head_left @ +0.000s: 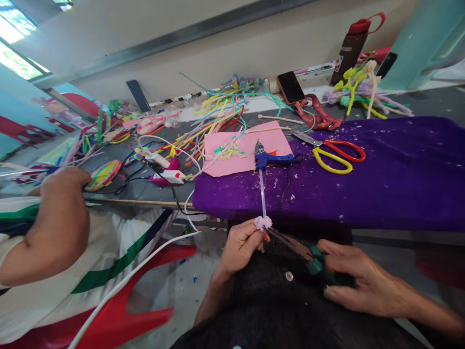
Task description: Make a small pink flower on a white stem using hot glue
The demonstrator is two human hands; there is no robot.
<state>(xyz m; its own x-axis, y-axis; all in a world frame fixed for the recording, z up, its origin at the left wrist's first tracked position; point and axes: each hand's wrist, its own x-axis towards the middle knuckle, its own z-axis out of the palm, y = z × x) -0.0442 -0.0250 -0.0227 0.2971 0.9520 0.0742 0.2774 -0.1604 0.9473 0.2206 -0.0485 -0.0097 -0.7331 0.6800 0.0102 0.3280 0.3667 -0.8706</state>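
My left hand [240, 246] is closed in a pinch on a small pale pink fuzzy flower [263, 222], just off the table's front edge. My right hand [359, 278] grips green-handled long-nose pliers [296, 246], whose dark tips reach the underside of the flower. Whether the tips are closed on it I cannot tell. Straight beyond the flower, a blue glue gun [272, 159] lies on a pink sheet [232, 165], its clear glue stick [262, 191] pointing toward me. Scissors [336, 155] with red and yellow handles rest to its right, partly open.
A purple cloth [399, 174] with scattered bits covers the table's front. Pipe cleaners [221, 121] lie in a heap beyond. Further back are a phone [290, 87] and a bottle [352, 51]. White and black cords run near a power strip [170, 177]. A co-worker's arm [61, 218] is at left.
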